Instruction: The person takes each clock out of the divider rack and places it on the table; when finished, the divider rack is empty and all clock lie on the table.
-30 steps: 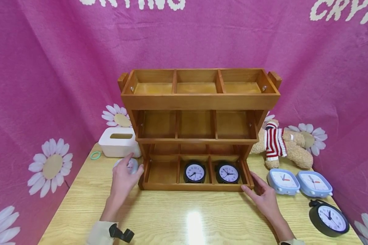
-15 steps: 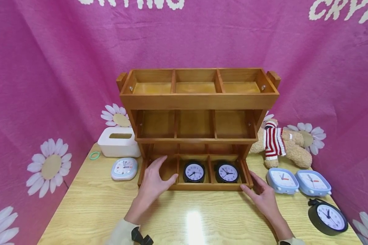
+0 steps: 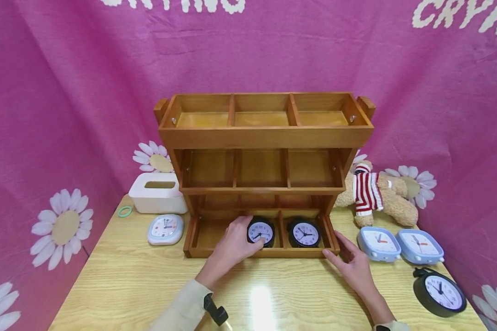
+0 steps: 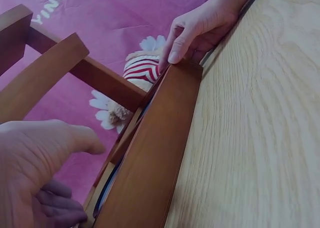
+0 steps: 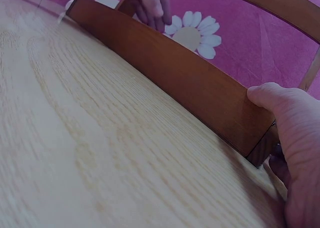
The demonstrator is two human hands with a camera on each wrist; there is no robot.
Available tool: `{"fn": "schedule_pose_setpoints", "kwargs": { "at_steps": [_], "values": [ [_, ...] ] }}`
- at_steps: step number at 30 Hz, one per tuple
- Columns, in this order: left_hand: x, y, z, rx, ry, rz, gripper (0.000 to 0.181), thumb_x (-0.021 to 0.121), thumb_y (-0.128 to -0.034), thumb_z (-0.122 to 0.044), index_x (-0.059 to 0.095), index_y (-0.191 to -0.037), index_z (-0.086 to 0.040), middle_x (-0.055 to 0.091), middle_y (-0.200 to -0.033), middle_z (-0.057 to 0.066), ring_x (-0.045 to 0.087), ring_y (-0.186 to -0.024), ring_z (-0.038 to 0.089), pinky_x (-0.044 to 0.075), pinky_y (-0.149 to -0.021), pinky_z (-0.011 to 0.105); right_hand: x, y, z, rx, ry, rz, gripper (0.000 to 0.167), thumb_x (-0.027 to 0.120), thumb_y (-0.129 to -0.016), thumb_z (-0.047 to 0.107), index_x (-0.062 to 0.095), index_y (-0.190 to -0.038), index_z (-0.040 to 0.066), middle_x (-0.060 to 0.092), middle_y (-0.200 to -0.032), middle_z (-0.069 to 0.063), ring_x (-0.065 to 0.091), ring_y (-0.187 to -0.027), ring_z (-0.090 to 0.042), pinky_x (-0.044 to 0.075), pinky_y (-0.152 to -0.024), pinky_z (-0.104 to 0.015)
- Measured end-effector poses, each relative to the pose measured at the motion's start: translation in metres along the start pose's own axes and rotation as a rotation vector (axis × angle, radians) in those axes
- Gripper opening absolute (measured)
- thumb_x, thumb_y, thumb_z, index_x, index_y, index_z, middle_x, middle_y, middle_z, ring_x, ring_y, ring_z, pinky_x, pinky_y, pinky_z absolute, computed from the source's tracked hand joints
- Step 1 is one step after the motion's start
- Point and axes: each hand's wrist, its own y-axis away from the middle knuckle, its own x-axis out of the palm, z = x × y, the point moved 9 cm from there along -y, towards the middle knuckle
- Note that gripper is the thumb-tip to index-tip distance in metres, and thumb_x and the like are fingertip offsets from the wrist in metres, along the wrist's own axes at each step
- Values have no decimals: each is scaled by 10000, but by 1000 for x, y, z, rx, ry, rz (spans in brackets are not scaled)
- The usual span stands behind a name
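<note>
In the head view my left hand point(image 3: 234, 243) is at the middle compartment of the lowest tier of a wooden shelf point(image 3: 265, 138). Its thumb lies in front of the face of a round black alarm clock point(image 3: 260, 231), and its fingers are at the clock's left side. The left wrist view shows that thumb apart from the fingers, with no grip on the clock visible. A second black alarm clock point(image 3: 304, 233) sits in the right compartment. My right hand point(image 3: 353, 264) holds the shelf's lower right corner, thumb on the front board point(image 5: 175, 72), fingers round the side.
On the right lie two light-blue alarm clocks point(image 3: 379, 244), another black alarm clock point(image 3: 440, 292) and a teddy bear point(image 3: 368, 191). To the left are a white-and-blue clock point(image 3: 165, 229), a white tissue box point(image 3: 157, 193) and a green ring point(image 3: 124, 211). A pink curtain point(image 3: 257, 46) hangs behind.
My left hand has moved right, from the white-and-blue clock past the left compartment to the middle black alarm clock. The right hand has stayed on the shelf's corner.
</note>
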Motion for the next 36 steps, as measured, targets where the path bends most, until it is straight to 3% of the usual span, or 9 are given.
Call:
{"fn": "schedule_pose_setpoints", "kwargs": {
  "at_steps": [8, 10, 14, 18, 29, 36],
  "values": [
    [15, -6, 5, -117, -43, 98, 816, 849, -858, -416, 554, -1441, 72, 584, -1426, 260, 649, -1193, 382, 586, -992, 505, 1, 0, 0, -1, -15, 4, 651, 796, -906, -2, 522, -1495, -45, 519, -1486, -307, 528, -1247, 91, 456, -1005, -110],
    [17, -7, 5, -122, -55, 102, 795, 859, -851, -425, 580, -1400, 78, 625, -1340, 247, 664, -1133, 360, 605, -957, 490, 1, 0, 0, -1, -14, 5, 651, 795, -908, 0, 521, -1496, -44, 518, -1487, -306, 527, -1247, 91, 456, -1005, -110],
    [18, -9, 5, -140, -69, 103, 697, 882, -832, -427, 644, -1257, 73, 661, -1105, 171, 656, -917, 264, 636, -811, 418, 1, 0, 0, 0, -15, 10, 652, 794, -911, 6, 521, -1501, -35, 516, -1492, -300, 521, -1254, 92, 453, -1007, -108],
    [20, -10, 3, -157, -94, 107, 614, 896, -814, -441, 667, -1106, 47, 617, -940, 103, 584, -767, 202, 594, -660, 335, 1, 0, 1, -7, -19, 12, 650, 792, -912, 3, 518, -1500, -40, 517, -1487, -310, 525, -1254, 90, 456, -1006, -110],
    [21, -13, 1, -191, -117, 79, 557, 933, -748, -494, 644, -800, -21, 512, -758, 70, 512, -642, 187, 398, -485, 263, 1, 0, 3, -10, -11, 8, 647, 792, -909, -3, 523, -1497, -40, 538, -1466, -314, 544, -1230, 99, 466, -993, -102],
    [21, -13, 3, -186, -126, 29, 620, 936, -708, -521, 672, -894, 8, 531, -782, 59, 536, -681, 200, 464, -516, 264, 2, 0, 3, -5, -8, 7, 645, 793, -911, 5, 523, -1496, -41, 538, -1472, -309, 545, -1231, 99, 463, -998, -104]
  ]
}}
